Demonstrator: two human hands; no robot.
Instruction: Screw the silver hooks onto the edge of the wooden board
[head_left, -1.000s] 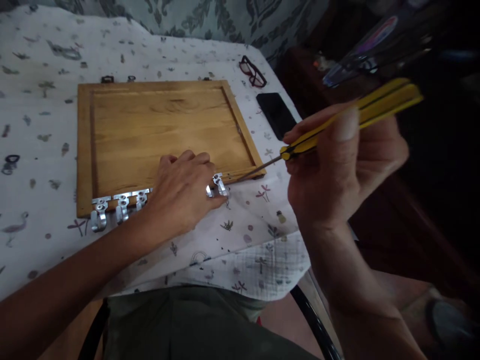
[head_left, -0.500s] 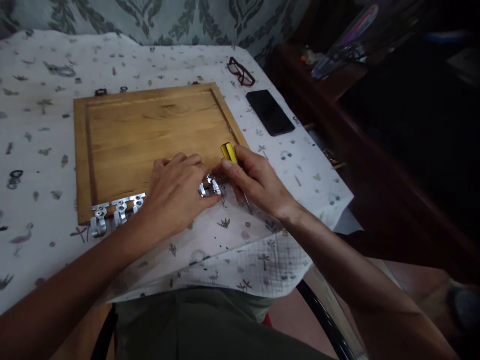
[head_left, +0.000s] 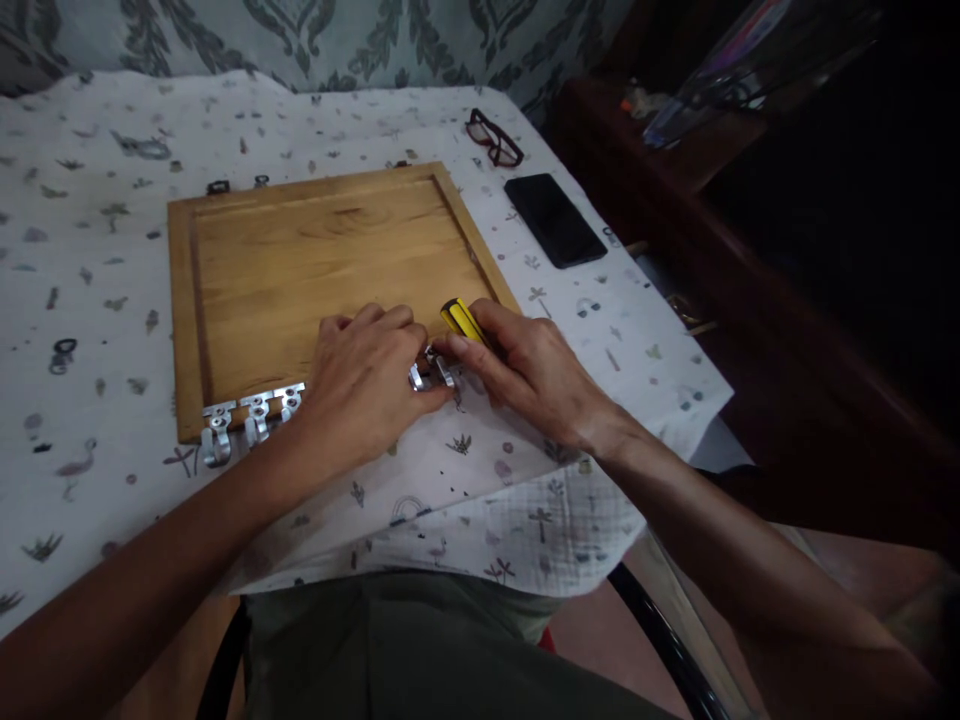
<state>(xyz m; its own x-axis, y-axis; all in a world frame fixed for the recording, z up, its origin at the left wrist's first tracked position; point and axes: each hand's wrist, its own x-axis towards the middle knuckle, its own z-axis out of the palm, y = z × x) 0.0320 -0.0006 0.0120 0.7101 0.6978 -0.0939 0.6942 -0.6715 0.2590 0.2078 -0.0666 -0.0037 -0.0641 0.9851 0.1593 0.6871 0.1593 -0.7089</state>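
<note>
A wooden framed board (head_left: pixel 322 250) lies on the cloth-covered table. Along its near edge runs a metal hook rail (head_left: pixel 256 408) with several silver hooks; its middle is hidden under my left hand (head_left: pixel 367 385). That hand is closed over the rail and board edge, its thumb close to the hooks at the right end. My right hand (head_left: pixel 529 375) grips a screwdriver (head_left: pixel 463 318) by its yellow and black handle, beside the rail's right end. The screwdriver's shaft and tip are hidden by my hand.
Eyeglasses (head_left: pixel 493 138) and a black phone (head_left: pixel 555 220) lie right of the board on the patterned tablecloth (head_left: pixel 97 300). Small dark fittings (head_left: pixel 218 187) show at the board's far edge. Dark wooden furniture (head_left: pixel 645 190) stands to the right, a patterned wall behind.
The whole scene has shifted slightly right in view. The screwdriver's handle leans more to the left, and its shaft, seen below my right hand before, is now hidden. My left hand stays on the rail.
</note>
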